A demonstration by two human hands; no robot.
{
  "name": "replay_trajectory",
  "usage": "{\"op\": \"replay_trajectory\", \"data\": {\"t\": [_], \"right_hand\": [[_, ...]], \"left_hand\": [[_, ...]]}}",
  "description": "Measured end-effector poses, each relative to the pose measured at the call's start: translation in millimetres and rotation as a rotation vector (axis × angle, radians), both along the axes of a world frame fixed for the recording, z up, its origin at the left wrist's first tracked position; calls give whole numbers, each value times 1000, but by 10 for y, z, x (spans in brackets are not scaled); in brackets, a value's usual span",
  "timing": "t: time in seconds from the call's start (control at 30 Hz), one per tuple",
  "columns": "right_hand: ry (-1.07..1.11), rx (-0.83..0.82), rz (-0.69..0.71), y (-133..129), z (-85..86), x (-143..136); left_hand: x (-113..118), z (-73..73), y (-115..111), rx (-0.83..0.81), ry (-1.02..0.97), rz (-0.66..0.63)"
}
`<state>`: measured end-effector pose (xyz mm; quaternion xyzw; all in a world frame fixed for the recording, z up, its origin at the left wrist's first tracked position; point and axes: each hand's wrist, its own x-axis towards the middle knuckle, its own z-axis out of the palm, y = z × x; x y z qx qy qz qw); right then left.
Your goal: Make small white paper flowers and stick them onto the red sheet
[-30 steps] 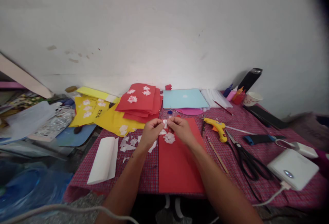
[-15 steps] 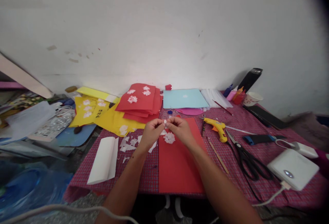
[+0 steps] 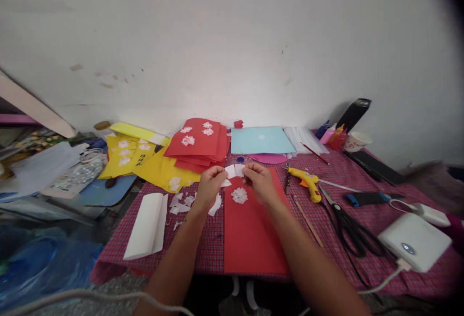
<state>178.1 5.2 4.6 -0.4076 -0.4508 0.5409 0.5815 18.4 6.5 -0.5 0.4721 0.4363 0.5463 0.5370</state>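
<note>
Both hands are raised over the top of a red sheet [image 3: 253,238]. My left hand [image 3: 212,183] pinches the left side of a small white paper piece [image 3: 235,171], and my right hand [image 3: 259,180] pinches its right side. A slit or gap shows near the middle of the white paper. Just below the hands, a white paper flower [image 3: 239,195] lies on the red sheet. Torn white scraps [image 3: 181,203] are scattered left of my left hand, and a folded white sheet [image 3: 145,226] lies farther left.
Behind are red sheets with flowers [image 3: 195,137], yellow papers [image 3: 155,166] and a light blue sheet [image 3: 257,140]. On the right lie a yellow glue gun [image 3: 308,180], black-handled scissors [image 3: 353,234], a white box [image 3: 415,241], a paper cup [image 3: 357,141] and a black flask [image 3: 355,114].
My hands have moved slightly apart. The white paper, mostly hidden between the fingertips before, now shows spread out between them.
</note>
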Motion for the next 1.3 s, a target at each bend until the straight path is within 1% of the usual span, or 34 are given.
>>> {"op": "replay_trajectory", "data": {"t": [0.13,0.2,0.27,0.33,0.4,0.43,0.5,0.6,0.67,0.7,0.77,0.8,0.83,0.9,0.97,1.03,1.07,1.13,1.3], "right_hand": [[66,-54,-61,23,1,23],[49,-48,-109,35,4,40],[-61,21,-155,33,-1,41],[-279,187,-164,6,-20,7],[-555,414,-110,-49,-58,-74],[-682,505,-51,-84,-84,-130],[-858,655,31,-160,-144,-253],[-1050,765,149,-241,-218,-386],[-1089,797,227,-249,-232,-398],[-1076,794,241,-237,-225,-378],[-979,733,180,-190,-188,-303],[-909,666,121,-160,-162,-255],[-825,568,31,-130,-133,-208],[-591,345,-77,-80,-79,-126],[-333,171,-30,-51,-42,-79],[-148,64,64,-45,-25,-68],[-97,35,98,-46,-23,-71],[-65,14,116,-53,-23,-86],[-113,25,32,-55,-15,-92]], "left_hand": [[0,15,11,-34,-91,41],[-28,49,25,-51,-154,88],[-84,98,48,-51,-245,172],[-156,150,76,-22,-354,274],[-220,192,98,23,-442,359],[-243,206,105,34,-458,386],[-261,218,109,46,-459,414],[-239,204,96,60,-424,387],[-218,184,87,69,-409,358],[-210,173,84,69,-405,348],[-196,156,79,58,-398,330],[-187,150,76,49,-393,314],[-175,144,71,39,-384,290],[-138,133,55,16,-341,221],[-88,116,32,-2,-265,138],[-40,90,10,2,-185,60],[-21,76,1,8,-152,23],[-1,46,-11,23,-104,-24],[-2,15,-16,35,-37,-47]]}}
